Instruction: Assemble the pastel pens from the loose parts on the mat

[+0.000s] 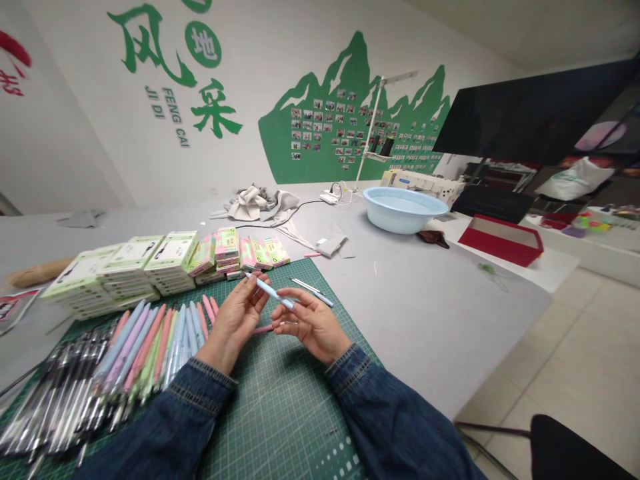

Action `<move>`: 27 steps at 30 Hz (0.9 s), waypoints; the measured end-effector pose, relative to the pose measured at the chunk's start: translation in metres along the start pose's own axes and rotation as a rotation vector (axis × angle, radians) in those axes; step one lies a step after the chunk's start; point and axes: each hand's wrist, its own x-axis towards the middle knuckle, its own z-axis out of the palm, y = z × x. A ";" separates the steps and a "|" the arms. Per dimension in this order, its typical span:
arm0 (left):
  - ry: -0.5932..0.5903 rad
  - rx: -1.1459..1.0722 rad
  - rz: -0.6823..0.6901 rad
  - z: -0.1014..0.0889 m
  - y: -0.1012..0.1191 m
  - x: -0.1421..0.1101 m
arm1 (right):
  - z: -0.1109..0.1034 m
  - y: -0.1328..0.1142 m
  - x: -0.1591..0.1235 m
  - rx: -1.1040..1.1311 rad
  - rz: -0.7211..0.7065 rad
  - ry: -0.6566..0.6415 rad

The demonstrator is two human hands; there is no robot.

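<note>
A light blue pen (269,288) is held between both hands above the green cutting mat (285,413). My left hand (239,317) pinches its upper left end, while the fingers of my right hand (316,325) are closed on the lower right end. Below them a pink pen (262,329) shows in part, its right end hidden by my right hand. Just beyond my right hand lie thin refills or pens (309,287). To the left, a row of pastel pens (145,340) rests beside many clear, black-tipped pens (55,393).
Stacked white-green boxes (170,257) and small pink-green boxes (227,243) stand behind the pens. Farther back are crumpled grey cloth (257,202), a light blue basin (403,215) and a sewing machine (420,185). A red box (500,240) sits right; a black chair (575,447) is lower right.
</note>
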 end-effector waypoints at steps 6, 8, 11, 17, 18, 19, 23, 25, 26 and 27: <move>-0.131 0.312 0.054 -0.012 0.019 -0.001 | -0.001 0.010 0.000 0.036 0.220 -0.128; -0.219 0.416 0.016 -0.012 0.022 -0.007 | -0.002 0.020 0.001 0.013 0.296 -0.148; -0.352 0.519 -0.060 -0.009 0.024 -0.016 | 0.000 0.028 0.002 0.062 0.273 -0.101; -0.336 0.544 0.036 -0.005 0.024 -0.019 | 0.005 0.026 0.000 0.109 0.275 -0.103; -0.310 0.534 0.085 -0.004 0.023 -0.019 | 0.005 0.027 0.001 0.091 0.258 -0.091; -0.283 0.523 0.130 -0.002 0.021 -0.019 | 0.005 0.028 0.001 0.066 0.232 -0.070; -0.195 0.546 0.255 0.004 0.010 -0.021 | 0.007 0.037 0.003 -0.088 0.094 0.053; -0.166 0.585 0.302 0.005 0.006 -0.022 | 0.009 0.039 0.004 -0.137 0.068 0.126; -0.161 0.598 0.319 0.005 0.005 -0.022 | 0.010 0.040 0.003 -0.145 0.075 0.154; -0.162 0.601 0.326 0.005 0.005 -0.022 | 0.010 0.040 0.003 -0.146 0.088 0.174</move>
